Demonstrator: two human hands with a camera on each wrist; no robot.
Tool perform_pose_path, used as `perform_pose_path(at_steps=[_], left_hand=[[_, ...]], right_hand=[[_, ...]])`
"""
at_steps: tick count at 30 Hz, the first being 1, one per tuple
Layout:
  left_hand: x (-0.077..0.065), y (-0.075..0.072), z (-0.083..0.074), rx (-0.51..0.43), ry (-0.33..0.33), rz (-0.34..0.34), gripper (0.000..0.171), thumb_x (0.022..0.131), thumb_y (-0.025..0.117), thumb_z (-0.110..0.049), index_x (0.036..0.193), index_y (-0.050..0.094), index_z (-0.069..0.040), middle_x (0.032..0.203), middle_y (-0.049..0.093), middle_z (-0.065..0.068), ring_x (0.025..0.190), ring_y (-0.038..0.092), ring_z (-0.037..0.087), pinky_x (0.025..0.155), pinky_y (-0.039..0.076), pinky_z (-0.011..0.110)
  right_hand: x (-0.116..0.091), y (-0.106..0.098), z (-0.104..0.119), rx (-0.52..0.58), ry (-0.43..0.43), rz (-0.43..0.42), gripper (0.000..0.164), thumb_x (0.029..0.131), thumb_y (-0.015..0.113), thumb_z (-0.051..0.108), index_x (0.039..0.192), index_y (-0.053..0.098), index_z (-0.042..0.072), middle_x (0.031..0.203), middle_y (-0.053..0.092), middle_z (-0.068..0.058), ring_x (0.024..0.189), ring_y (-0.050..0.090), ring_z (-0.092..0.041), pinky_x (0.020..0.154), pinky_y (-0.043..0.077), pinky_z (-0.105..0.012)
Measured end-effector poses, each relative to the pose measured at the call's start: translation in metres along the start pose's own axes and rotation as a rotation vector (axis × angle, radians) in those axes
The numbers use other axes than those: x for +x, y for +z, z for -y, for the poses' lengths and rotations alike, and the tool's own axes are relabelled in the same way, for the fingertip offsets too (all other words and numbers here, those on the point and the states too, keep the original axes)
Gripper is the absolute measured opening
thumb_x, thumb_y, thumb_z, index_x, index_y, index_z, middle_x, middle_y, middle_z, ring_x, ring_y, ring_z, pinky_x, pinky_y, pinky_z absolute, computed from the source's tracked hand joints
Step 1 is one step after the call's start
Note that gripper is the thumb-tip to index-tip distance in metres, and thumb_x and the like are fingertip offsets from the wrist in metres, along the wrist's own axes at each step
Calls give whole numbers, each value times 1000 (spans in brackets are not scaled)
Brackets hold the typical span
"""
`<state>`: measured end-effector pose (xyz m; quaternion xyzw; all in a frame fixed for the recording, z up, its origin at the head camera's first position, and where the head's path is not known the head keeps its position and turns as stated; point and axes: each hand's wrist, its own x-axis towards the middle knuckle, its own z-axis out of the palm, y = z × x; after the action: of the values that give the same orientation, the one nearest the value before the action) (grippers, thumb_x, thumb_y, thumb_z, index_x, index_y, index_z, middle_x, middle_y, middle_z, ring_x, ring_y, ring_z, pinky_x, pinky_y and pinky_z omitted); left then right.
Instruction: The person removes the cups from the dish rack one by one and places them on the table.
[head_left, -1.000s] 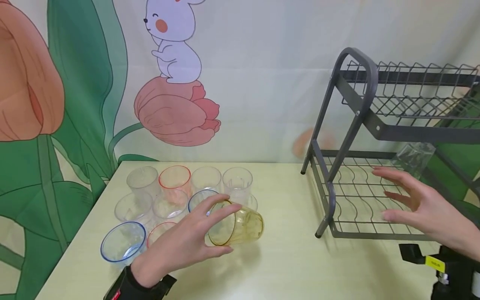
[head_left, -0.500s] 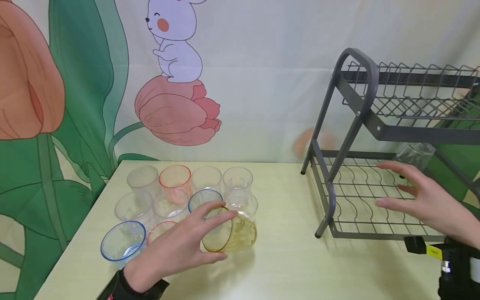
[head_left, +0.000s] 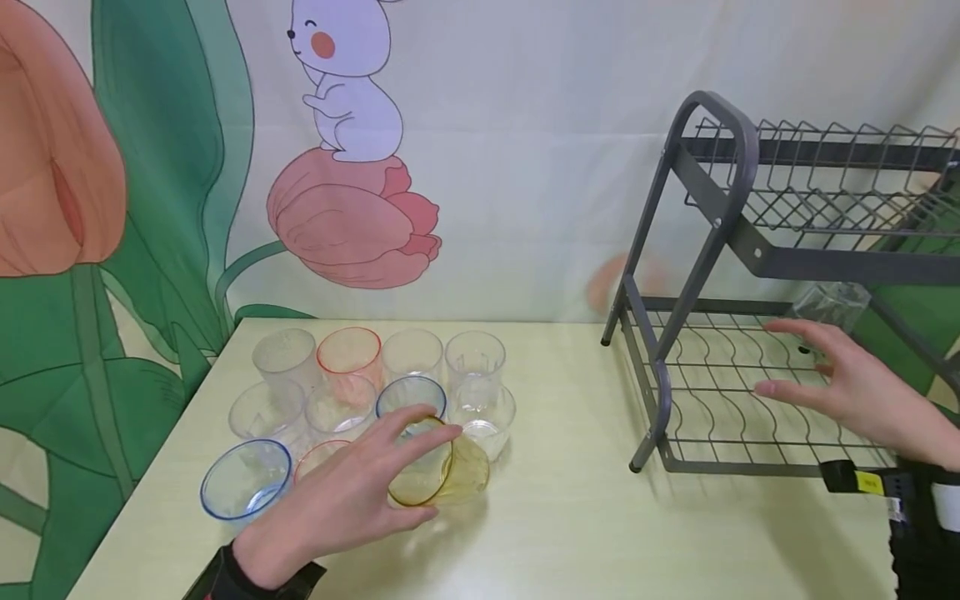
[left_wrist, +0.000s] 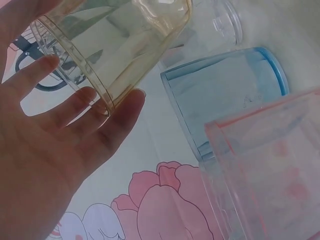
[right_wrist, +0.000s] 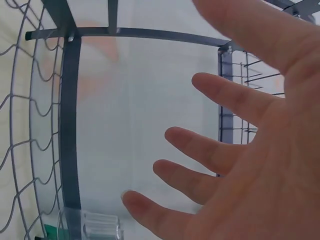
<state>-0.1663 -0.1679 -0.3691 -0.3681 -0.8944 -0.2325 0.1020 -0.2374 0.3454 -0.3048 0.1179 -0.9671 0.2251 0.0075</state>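
Observation:
My left hand (head_left: 341, 492) grips a yellow-tinted glass (head_left: 467, 468) near its rim, tilted on its side just above the table. In the left wrist view the same yellow glass (left_wrist: 125, 45) is pinched between thumb and fingers. Beside it stand a blue-rimmed glass (head_left: 412, 383) and a clear glass (head_left: 495, 429). My right hand (head_left: 862, 392) hangs before the rack's lower shelf, fingers spread and holding nothing. In the right wrist view the right hand's fingers (right_wrist: 200, 145) are apart. A clear glass (head_left: 832, 306) lies on the lower shelf behind that hand.
The dark two-tier dish rack (head_left: 660, 396) stands on the right of the table (head_left: 570, 533). Rows of clear glasses (head_left: 285, 354), a red-rimmed glass (head_left: 349, 350) and a larger blue-rimmed glass (head_left: 247, 479) fill the table's left side. A printed cloth (head_left: 525, 208) hangs behind.
My left hand has moved left and slightly down with the yellow glass, uncovering more of the clear glass behind it. My right hand has shifted slightly right and up, still with nothing in it.

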Motion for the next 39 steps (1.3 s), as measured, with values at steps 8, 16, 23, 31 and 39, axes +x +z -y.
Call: perform_pose_path(at_steps=[8, 16, 23, 31, 39], left_hand=[[-3, 0, 2, 17, -31, 23, 73, 76, 83, -33, 141, 51, -27, 140, 44, 3, 115, 52, 17, 74, 54, 29], [-6, 4, 3, 5, -52, 49, 75, 77, 83, -32, 143, 48, -29, 142, 43, 5, 114, 56, 18, 73, 53, 26], [-8, 6, 5, 46, -54, 43, 74, 75, 85, -31, 141, 51, -29, 140, 45, 6, 118, 52, 24, 76, 54, 34], [-8, 10, 7, 82, -39, 53, 73, 75, 85, -29, 140, 52, -25, 140, 44, 8, 122, 50, 26, 84, 53, 41], [-12, 14, 10, 83, -32, 47, 70, 76, 84, -26, 138, 53, -25, 137, 46, 9, 121, 49, 25, 91, 49, 44]], right_hand=[[6, -1, -14, -55, 21, -33, 89, 86, 74, 43, 151, 29, 3, 149, 22, -33, 130, 24, -57, 89, 28, -75], [15, 3, -27, -80, 31, -63, 86, 88, 71, 45, 149, 30, -1, 147, 25, -34, 130, 22, -56, 91, 26, -73], [25, 8, -42, -108, 13, -70, 80, 91, 70, 40, 146, 33, -3, 144, 26, -37, 128, 23, -58, 90, 26, -75], [40, 6, -59, -167, 28, -48, 76, 91, 70, 37, 144, 34, -4, 143, 23, -40, 130, 17, -61, 94, 20, -77], [57, -5, -76, -188, 81, -55, 79, 92, 68, 35, 146, 27, -6, 142, 19, -43, 132, 11, -61, 96, 17, -77]])
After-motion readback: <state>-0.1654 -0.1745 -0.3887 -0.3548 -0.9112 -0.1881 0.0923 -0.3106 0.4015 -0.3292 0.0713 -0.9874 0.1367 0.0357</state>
